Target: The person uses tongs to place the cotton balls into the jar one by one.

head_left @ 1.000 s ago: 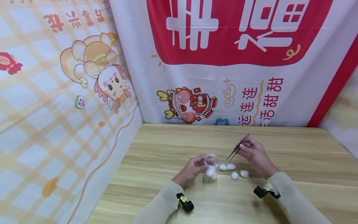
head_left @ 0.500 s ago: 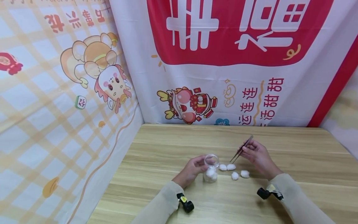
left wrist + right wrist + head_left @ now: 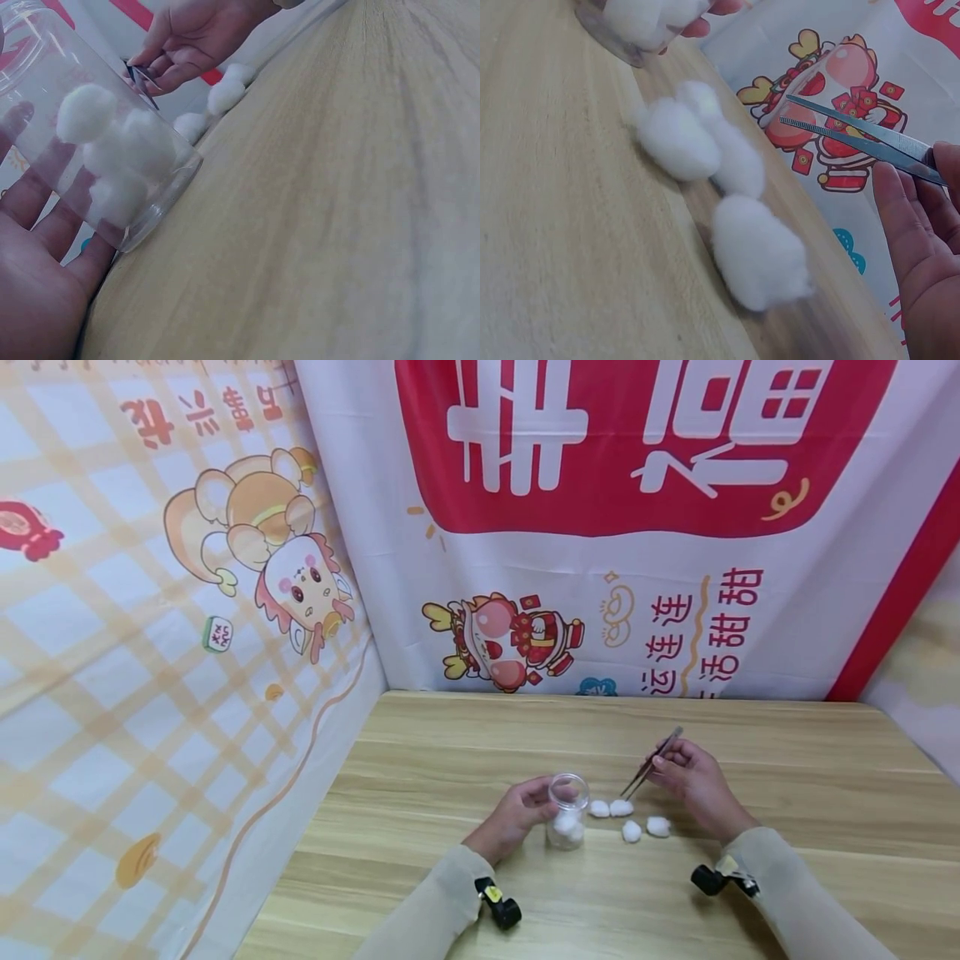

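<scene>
- The left hand (image 3: pixel 513 814) grips the jar (image 3: pixel 71 64), fingers curled round its clear wall; the hold seems meant to keep so light a pot from sliding or tipping.
- Beside those fingers the jar stands with its base on the table (image 3: pixel 465 735) and its mouth up and uncovered, which presumably leaves room to get at it from above.
- Several cotton balls (image 3: pixel 87 112) lie heaped low in the jar, next to the left fingers and visible through the wall.
- The right hand (image 3: pixel 693 777) pinches the tweezers (image 3: pixel 645 768) between thumb and fingers, with the arms reaching out ahead of the fingertips; this likely gives finer aim and keeps skin off the cotton.
- The tweezer tips are parted, with nothing between them.
- A pair of balls (image 3: pixel 621 808) lies side by side between the two hands' fingers, just past the jar and near the tips; the tips look clear of the cotton, though how high is hard to tell.
- Two more balls (image 3: pixel 658 827) lie nearer the person than the right fingers, within easy reach.
</scene>
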The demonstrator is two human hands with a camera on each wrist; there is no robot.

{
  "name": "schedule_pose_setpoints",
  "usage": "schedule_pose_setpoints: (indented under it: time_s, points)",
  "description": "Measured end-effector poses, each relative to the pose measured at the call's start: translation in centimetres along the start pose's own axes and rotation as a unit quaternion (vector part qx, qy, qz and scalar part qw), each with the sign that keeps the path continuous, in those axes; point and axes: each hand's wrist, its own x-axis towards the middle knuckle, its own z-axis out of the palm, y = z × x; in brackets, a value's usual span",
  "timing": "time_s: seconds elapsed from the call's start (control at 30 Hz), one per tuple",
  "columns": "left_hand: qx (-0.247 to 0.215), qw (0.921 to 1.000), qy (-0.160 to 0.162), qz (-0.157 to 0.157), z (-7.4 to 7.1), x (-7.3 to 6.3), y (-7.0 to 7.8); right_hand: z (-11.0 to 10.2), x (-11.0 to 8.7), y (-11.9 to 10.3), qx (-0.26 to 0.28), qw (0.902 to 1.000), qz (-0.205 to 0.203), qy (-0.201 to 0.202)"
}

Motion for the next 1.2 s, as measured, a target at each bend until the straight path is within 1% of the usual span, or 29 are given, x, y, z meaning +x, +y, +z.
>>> schedule_pose_setpoints:
  time_s: [0.13,0.3,0.53,0.73,0.87,1.03,1.2]
  points:
    - [-0.001,1.0000,0.000,-0.007,0.0,-0.1,0.0,-0.3,0.0,0.3,-0.023,0.9997,0.007,0.008]
    - [0.003,1.0000,-0.002,-0.008,0.0,-0.1,0.0,-0.6,-0.1,0.8,-0.050,0.9985,0.012,0.018]
    - [-0.002,0.9999,0.008,-0.012,0.1,-0.1,0.1,-0.4,-0.2,1.5,-0.034,0.9994,-0.008,0.009]
    - [-0.001,0.9999,0.008,-0.011,0.1,-0.1,0.0,-0.3,-0.2,1.6,-0.036,0.9992,-0.008,0.013]
    - [-0.004,0.9999,0.008,-0.008,0.1,0.0,0.0,-0.4,0.0,1.6,-0.060,0.9980,0.000,0.021]
    - [-0.003,0.9999,0.009,-0.009,0.1,0.0,0.1,-0.4,0.3,1.7,-0.103,0.9941,0.014,0.033]
    - [-0.004,0.9998,0.012,-0.016,0.2,0.0,0.2,-0.4,0.3,2.0,-0.121,0.9921,0.015,0.029]
